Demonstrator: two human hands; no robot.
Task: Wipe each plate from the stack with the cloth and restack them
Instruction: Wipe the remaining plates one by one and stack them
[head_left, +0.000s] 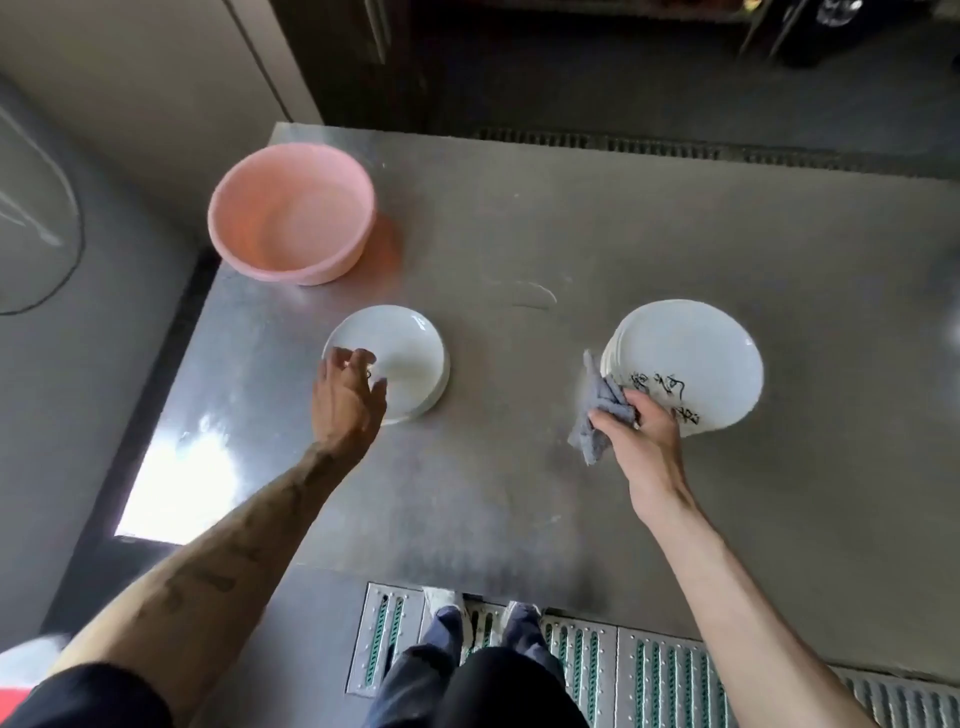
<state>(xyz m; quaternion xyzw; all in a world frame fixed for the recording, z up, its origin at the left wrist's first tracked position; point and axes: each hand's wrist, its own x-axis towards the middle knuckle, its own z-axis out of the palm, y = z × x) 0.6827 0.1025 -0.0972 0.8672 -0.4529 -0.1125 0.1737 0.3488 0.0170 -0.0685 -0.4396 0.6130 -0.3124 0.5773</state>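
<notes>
I read the pink basin (291, 218) in the upper left of the frame as out of play; lower down, left of centre, my left hand (348, 397) hangs over the near-left rim of the left plate (410, 353), fingers loosely spread and pinching nothing, though I cannot tell whether the tips touch it; I judge this plate is being laid down as wiped, so I would square it on whatever lies beneath before letting go, since glazed rims slide; right of centre the grey cloth (597, 415) is bunched in my right hand (641, 436), fingers curled round it with a tail hanging toward the counter (571, 218); for the next plate I would gather that tail in, lift the top plate by its rim and wipe face and underside in full sweeps; the stack (696, 353) sits at centre right, well apart from the left plate, several white plates deep at its left edge, glossy, the top one bearing black brush-like marks near the hand.
</notes>
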